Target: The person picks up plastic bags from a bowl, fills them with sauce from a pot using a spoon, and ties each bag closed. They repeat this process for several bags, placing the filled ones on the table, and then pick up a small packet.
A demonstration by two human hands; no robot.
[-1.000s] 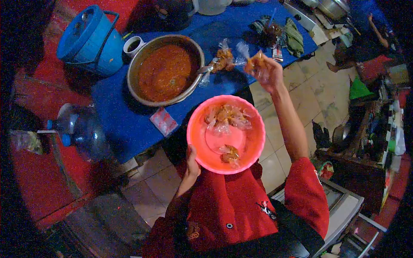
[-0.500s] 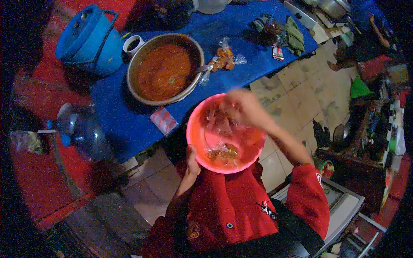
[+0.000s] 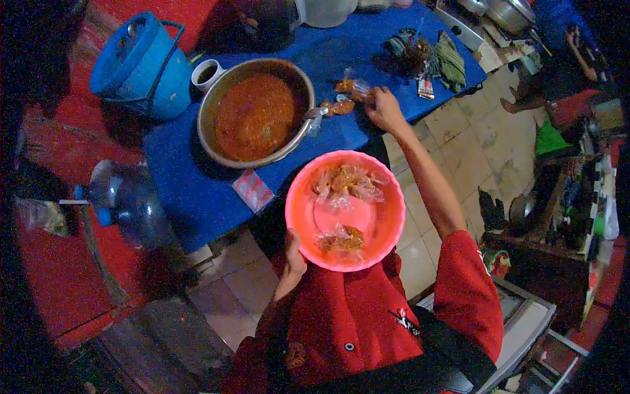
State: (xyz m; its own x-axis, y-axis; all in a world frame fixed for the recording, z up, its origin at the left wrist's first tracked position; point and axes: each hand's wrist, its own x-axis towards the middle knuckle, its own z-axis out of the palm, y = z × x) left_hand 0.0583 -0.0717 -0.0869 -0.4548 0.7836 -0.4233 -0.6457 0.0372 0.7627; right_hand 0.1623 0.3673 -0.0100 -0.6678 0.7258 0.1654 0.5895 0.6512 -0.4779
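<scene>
My left hand [image 3: 295,255] is closed on the left rim of a pink plastic basin [image 3: 314,246], held in front of my red shirt. Inside the basin lie two clusters of small clear plastic bags with orange-brown contents, an upper cluster [image 3: 348,182] and a lower one [image 3: 341,238]. Over the blue table, my right hand [image 3: 386,110] has its fingers closed on a small sauce bag [image 3: 361,94] among several similar ones. Just left of these bags, a wide metal bowl [image 3: 205,134] holds reddish-brown sauce [image 3: 256,115], with a spoon handle [image 3: 318,113] at its right edge.
The blue table [image 3: 177,197] bears a white cup [image 3: 207,73] of dark liquid, a red-and-white packet [image 3: 252,190], a green cloth [image 3: 451,59] and a cigarette pack [image 3: 425,88]. A blue lidded bucket [image 3: 141,69] and a large water bottle [image 3: 128,203] stand left. Another person [image 3: 581,59] sits far right.
My right hand has left the basin and moved up to the bags on the table. Fewer bags lie there now, and the basin's upper cluster shows uncovered. My left hand keeps its hold.
</scene>
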